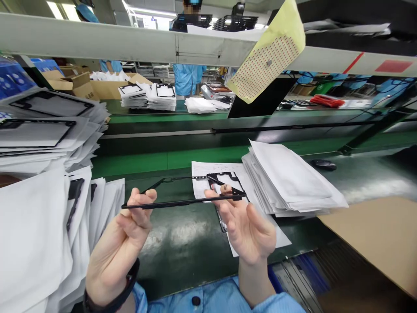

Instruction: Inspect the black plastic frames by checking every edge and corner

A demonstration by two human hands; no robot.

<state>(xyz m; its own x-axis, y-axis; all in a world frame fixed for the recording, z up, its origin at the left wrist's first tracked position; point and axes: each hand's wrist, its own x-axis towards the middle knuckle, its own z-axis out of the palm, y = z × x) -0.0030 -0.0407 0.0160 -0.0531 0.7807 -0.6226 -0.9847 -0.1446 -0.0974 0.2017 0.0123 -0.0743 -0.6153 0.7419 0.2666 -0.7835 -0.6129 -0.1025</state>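
Note:
A thin black rectangular frame (pixel 182 202), open in its middle, is held up nearly edge-on above the green workbench. My left hand (pixel 132 226) grips its left end, fingers through and around the rim. At the right end, my right hand (pixel 244 221) supports it on the fingers, with the thumb apart from it. Behind and below the right hand, a second black frame (pixel 239 180) lies on a printed paper sheet (pixel 198 184). Part of that second frame is hidden by my hand.
Stacks of white sleeves (pixel 32 217), some with black frames, fill the left side. Another sleeve pile (pixel 289 178) lies right, near a black mouse (pixel 323 164) and a cardboard sheet (pixel 374 234). A yellow dotted sheet (pixel 269 56) hangs from the overhead rail (pixel 130 41). A person in blue (pixel 187 80) stands beyond.

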